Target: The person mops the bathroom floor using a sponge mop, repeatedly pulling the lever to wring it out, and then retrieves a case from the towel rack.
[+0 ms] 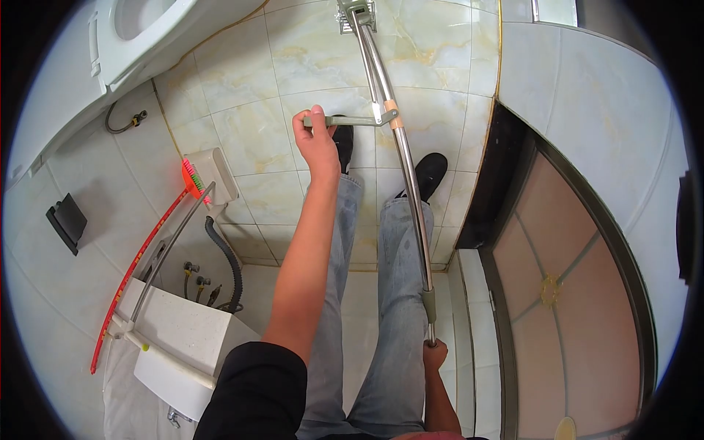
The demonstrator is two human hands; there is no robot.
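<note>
A steel-poled mop (411, 172) slants down the middle of the head view, its far end (357, 11) at the top edge near the tiled floor. My left hand (317, 136) is closed around the grey-green lever (359, 120) that juts out sideways from the pole. The lever joins the pole at a hinge beside a tan collar. Lower down, my right hand (435, 356) is wrapped round the near end of the pole, below a grey sleeve. The mop's head is only partly in view, so I cannot make out its sponge.
A white toilet (110, 70) stands at the upper left. Along the left are a red-handled broom (147, 246) with orange bristle head, a white cabinet (180, 319), a black hose (224, 257) and wall valves. A framed door (565, 286) is at right.
</note>
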